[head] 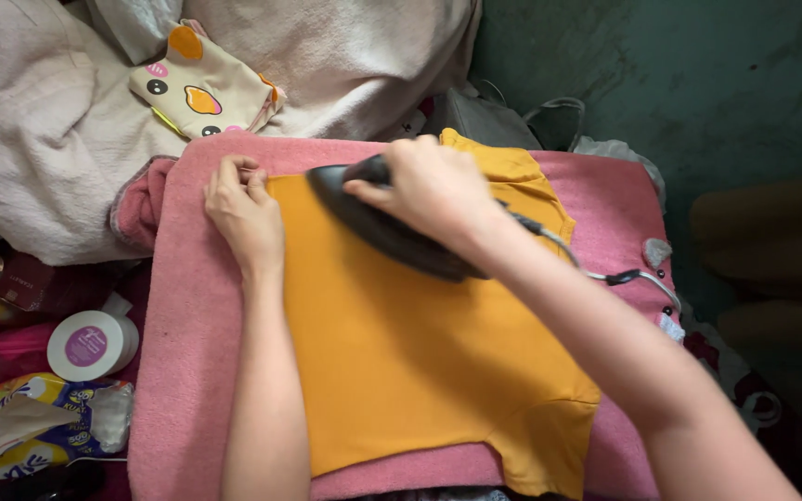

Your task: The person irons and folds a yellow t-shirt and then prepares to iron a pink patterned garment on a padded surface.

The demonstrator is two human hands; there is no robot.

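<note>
head view: a person is ironing a mustard-yellow cotton t-shirt (401, 353) that is lying flat on a pink terry towel (187, 371) spread as a pad. the right hand (433, 186) is wrapping closed around the handle of a dark grey electric iron (392, 232), whose soleplate is resting on the upper part of the shirt, near its far edge. the left hand (245, 215) is pinching the shirt's top left corner between thumb and fingertips, just beside the iron's nose, and is pulling the fabric taut. a grey braided power cord (605, 274) is trailing off the iron's heel to the right, across the towel's edge.

to do this pass well, in my judgement, the left hand should be keeping the hem stretched while staying clear of the hot tip, and the iron should be gliding evenly rather than sitting in one spot; the cord looks best kept off the shirt so that it is not dragging creases back in.

around the work, a cream fleece blanket (67, 158) is bunching behind the towel, with a beige cloth pouch printed with cartoon faces (201, 93) lying on it. a white round tub with a purple lid label (90, 345) and a crumpled yellow and blue snack bag (44, 422) are sitting to the left of the towel.
</note>
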